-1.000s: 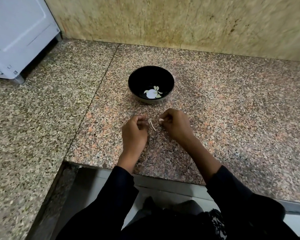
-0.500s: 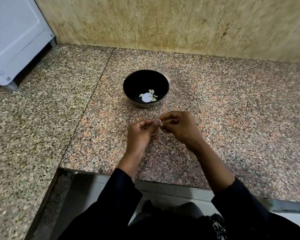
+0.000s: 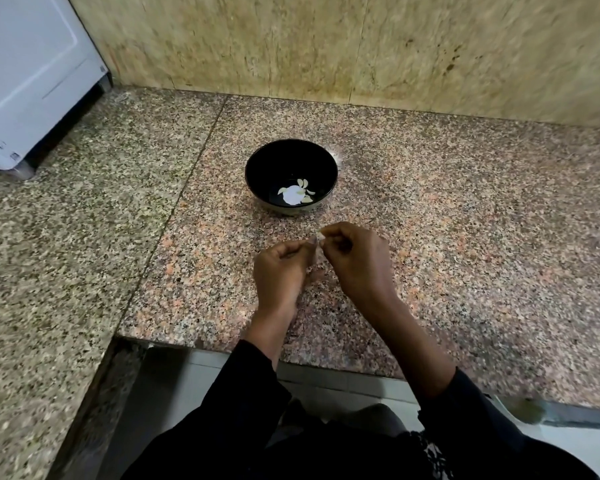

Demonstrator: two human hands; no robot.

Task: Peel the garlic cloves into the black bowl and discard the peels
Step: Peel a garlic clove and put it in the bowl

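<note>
- A white appliance (image 3: 32, 77) stands at the far left corner of the speckled granite counter (image 3: 465, 237), against a beige stone wall (image 3: 326, 46).
- A seam in the counter runs from the wall toward the near edge, left of the bowl.
- The black bowl (image 3: 274, 161) sits near the middle of the counter, holding several peeled garlic cloves (image 3: 303, 192) around a bright white glare spot on its bottom.
- Just in front of the bowl, the left hand (image 3: 281, 271) hovers above the counter, fingers curled, thumb and fingertips drawn together toward the right hand; whether they pinch anything cannot be told.
- The right hand (image 3: 357, 261), touching the left at the fingertips, pinches a small pale garlic clove (image 3: 320, 234) between thumb and forefinger, its tip showing on the bowl side of the fingers.
- Both arms wear black sleeves (image 3: 243, 393) pushed up past the wrists, reaching over the counter's near edge.
- Pale floor tiles (image 3: 343, 382) show below the edge.
</note>
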